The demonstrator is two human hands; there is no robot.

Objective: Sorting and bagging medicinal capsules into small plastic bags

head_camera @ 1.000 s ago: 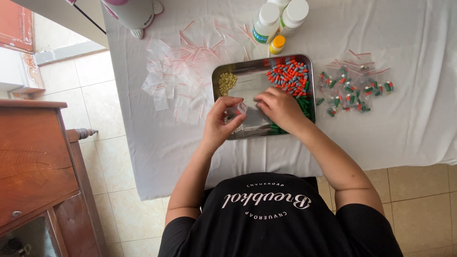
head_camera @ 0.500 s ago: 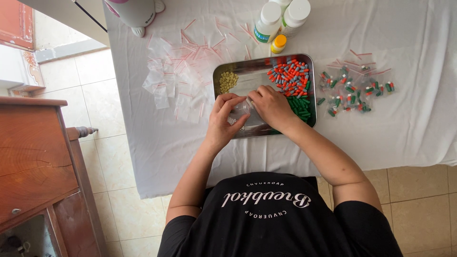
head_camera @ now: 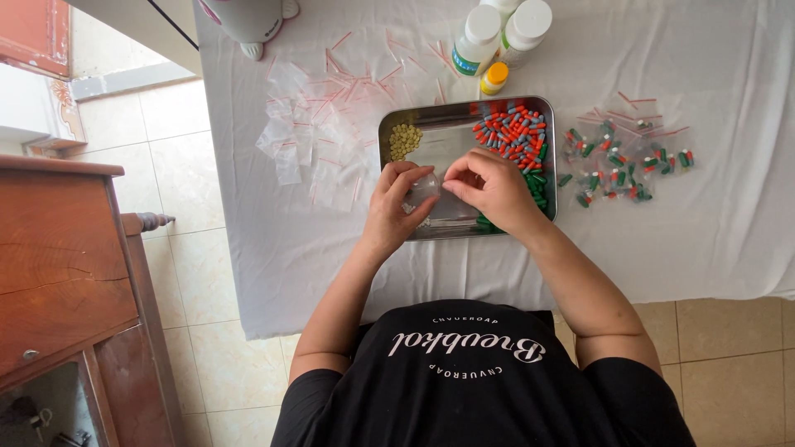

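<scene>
The left hand (head_camera: 396,207) and the right hand (head_camera: 489,186) are both pinching a small clear bag (head_camera: 424,189), fingers closed on its top edge, likely to keep its mouth steady. The bag is hanging just over the metal tray (head_camera: 464,116), so dropped pills are landing inside it. Yellow pills (head_camera: 404,139) are sitting in one corner, orange and grey pills (head_camera: 512,132) in another. Empty bags (head_camera: 306,145) are lying to the left, filled bags (head_camera: 625,165) to the right, bottles (head_camera: 497,37) behind
</scene>
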